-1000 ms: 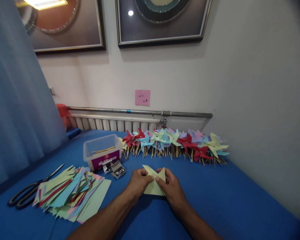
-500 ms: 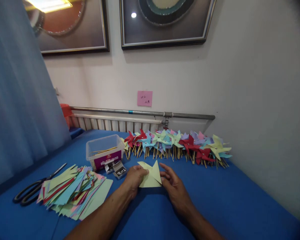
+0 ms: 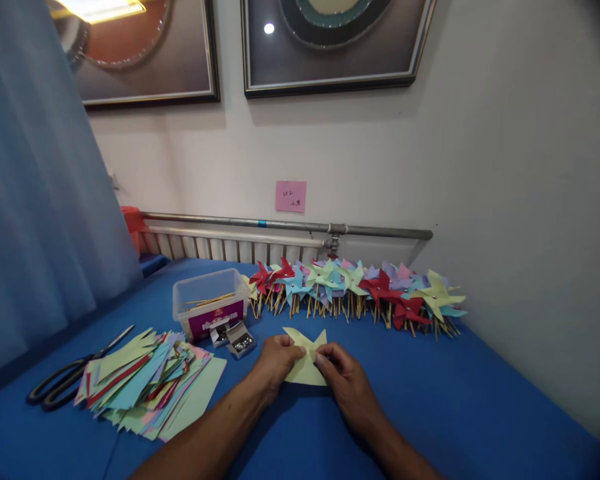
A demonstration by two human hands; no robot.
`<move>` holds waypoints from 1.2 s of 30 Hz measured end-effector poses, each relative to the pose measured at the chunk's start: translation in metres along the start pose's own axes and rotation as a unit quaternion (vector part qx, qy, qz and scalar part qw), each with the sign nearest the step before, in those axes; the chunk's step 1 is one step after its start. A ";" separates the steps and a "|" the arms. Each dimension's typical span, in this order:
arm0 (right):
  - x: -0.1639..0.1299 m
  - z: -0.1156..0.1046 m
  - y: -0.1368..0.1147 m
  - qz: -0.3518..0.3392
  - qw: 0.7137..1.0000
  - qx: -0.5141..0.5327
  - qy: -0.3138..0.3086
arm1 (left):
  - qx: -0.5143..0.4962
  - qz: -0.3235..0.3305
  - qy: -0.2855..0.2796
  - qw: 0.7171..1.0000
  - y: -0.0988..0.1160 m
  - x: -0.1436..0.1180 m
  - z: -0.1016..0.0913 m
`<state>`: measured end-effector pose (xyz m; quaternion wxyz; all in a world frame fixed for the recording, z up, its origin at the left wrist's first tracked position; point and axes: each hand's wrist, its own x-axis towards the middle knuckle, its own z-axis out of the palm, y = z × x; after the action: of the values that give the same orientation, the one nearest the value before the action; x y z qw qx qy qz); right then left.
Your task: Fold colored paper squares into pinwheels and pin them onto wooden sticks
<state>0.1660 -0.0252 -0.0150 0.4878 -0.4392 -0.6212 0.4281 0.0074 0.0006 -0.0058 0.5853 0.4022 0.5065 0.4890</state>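
Note:
A pale yellow-green cut paper square (image 3: 304, 369) lies on the blue table (image 3: 460, 400) in front of me, two of its corners folded up toward the middle. My left hand (image 3: 276, 361) pinches its left side. My right hand (image 3: 341, 379) pinches it from the right, fingertips meeting the left hand's near the paper's centre. Both forearms reach in from the bottom edge.
A row of finished paper pinwheels (image 3: 355, 290) on sticks lies along the wall. A clear plastic box (image 3: 209, 308) holds sticks, with small open boxes of pins (image 3: 236, 339) beside it. A stack of cut coloured paper (image 3: 147, 383) and black scissors (image 3: 65, 379) lie at the left.
Half a second ago my right hand was off the paper with fingers spread; it has come back onto it and pinches at the centre beside my left hand.

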 end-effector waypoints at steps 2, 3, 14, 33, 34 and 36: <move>0.000 0.001 0.000 0.001 1.000 -0.015 0.009 | 0.012 0.001 -0.002 1.000 -0.001 0.000 0.000; 0.000 0.001 -0.001 0.000 1.000 -0.020 0.013 | 0.018 0.002 -0.003 1.000 -0.002 0.000 0.001; 0.003 0.005 0.003 0.026 0.997 -0.045 0.051 | 0.034 0.012 -0.007 0.999 -0.007 0.000 0.003; 0.006 -0.002 -0.008 -0.036 0.992 -0.119 -0.006 | 0.025 0.010 -0.022 0.999 -0.004 -0.002 0.004; 0.006 -0.002 -0.009 -0.035 0.992 -0.122 -0.008 | 0.027 0.011 -0.024 0.999 -0.004 -0.002 0.004; 0.006 -0.002 -0.008 -0.023 0.992 -0.125 -0.012 | 0.030 0.012 -0.023 0.999 -0.003 -0.003 0.004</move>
<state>0.1664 -0.0214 -0.0054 0.4313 -0.4773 -0.6854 0.3411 0.0120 -0.0029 -0.0079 0.5784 0.4371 0.5027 0.4709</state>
